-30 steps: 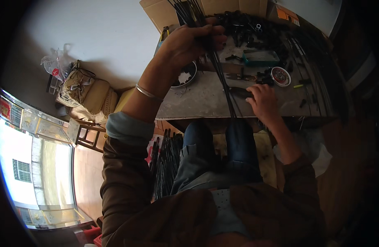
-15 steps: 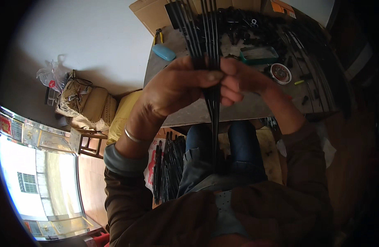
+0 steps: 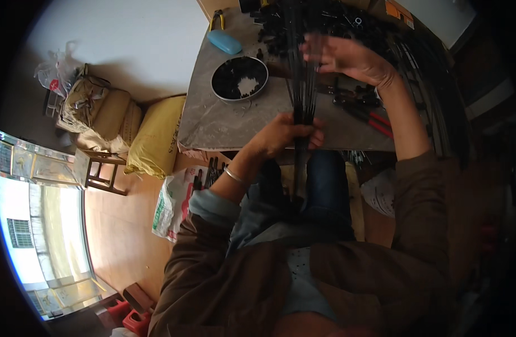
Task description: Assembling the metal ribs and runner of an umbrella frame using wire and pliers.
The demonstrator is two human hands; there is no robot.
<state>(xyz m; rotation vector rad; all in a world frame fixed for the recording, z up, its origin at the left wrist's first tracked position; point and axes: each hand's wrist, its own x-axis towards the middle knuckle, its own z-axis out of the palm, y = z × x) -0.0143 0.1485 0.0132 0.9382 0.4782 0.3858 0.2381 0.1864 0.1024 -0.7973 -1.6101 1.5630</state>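
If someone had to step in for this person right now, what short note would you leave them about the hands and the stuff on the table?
Left hand: closed in a grip around the bundle of thin black rods, held upright at the near table edge.
Right hand: open, fingers spread at the upper part of the rods, holding nothing.
On the grey table: a round metal bowl of small dark bits left of the bundle, a blue case behind it, red-handled pliers to the right, a heap of black parts at the far side.
Done: rods gathered in one hand.
Left: cannot tell; the rods look loose at the top.
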